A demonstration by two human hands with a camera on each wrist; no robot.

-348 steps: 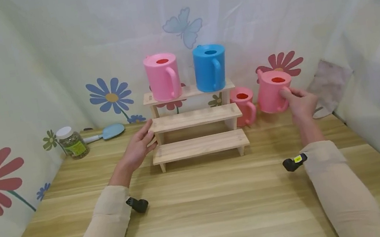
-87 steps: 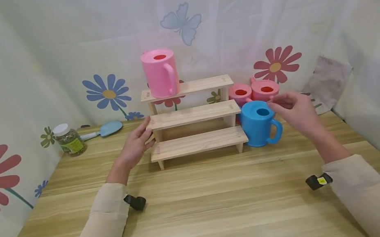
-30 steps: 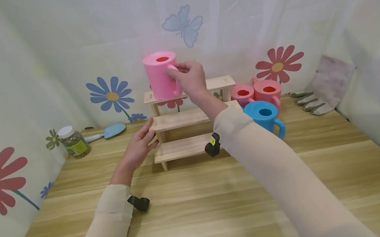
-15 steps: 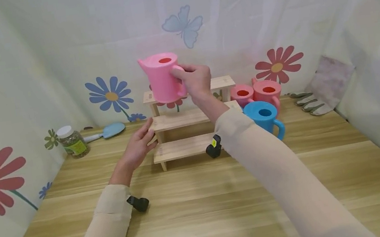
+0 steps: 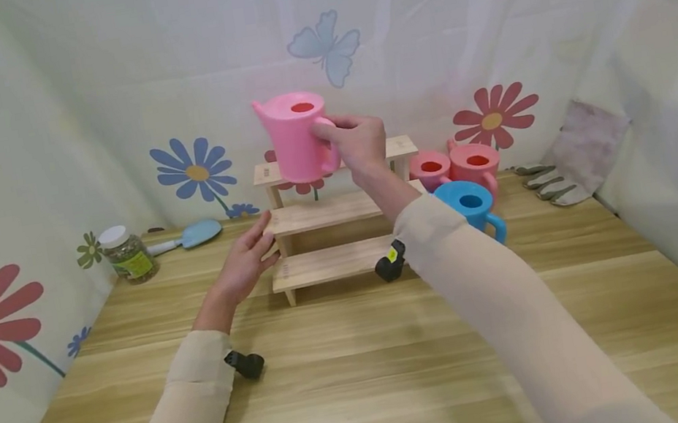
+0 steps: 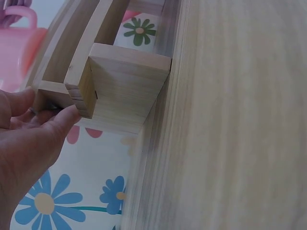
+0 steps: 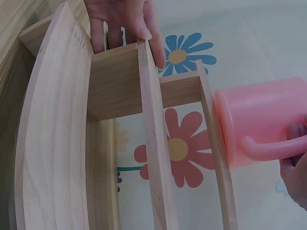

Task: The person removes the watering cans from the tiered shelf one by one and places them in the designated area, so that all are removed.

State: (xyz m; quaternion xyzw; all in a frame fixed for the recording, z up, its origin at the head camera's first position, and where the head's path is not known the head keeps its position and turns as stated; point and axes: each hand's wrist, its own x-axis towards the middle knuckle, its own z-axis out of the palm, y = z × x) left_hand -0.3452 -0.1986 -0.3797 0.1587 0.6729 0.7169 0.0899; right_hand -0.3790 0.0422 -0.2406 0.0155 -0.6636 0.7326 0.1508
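Observation:
My right hand (image 5: 362, 145) holds a pink watering can (image 5: 297, 140) by its handle, at the top step of a wooden tiered shelf (image 5: 338, 208). The can stands upright with its spout to the left; in the right wrist view the pink can (image 7: 264, 120) is close to the top board, and I cannot tell whether they touch. My left hand (image 5: 245, 262) grips the left end of the shelf's middle board. In the left wrist view, the left hand's thumb and fingers (image 6: 64, 120) lie about that board's end.
Right of the shelf stand a blue watering can (image 5: 467, 200) and two pinkish-red watering cans (image 5: 473, 157), close together. A work glove (image 5: 581, 143) lies farther right. At the left are a lidded jar (image 5: 130, 258) and a light-blue trowel (image 5: 199, 232). A flowered curtain backs the table (image 5: 351, 372).
Earlier, the right hand set a pinkish-red can, then the blue can, down at the shelf's right. It then took the pink can's handle; the can has turned, spout now showing, and shifted slightly right.

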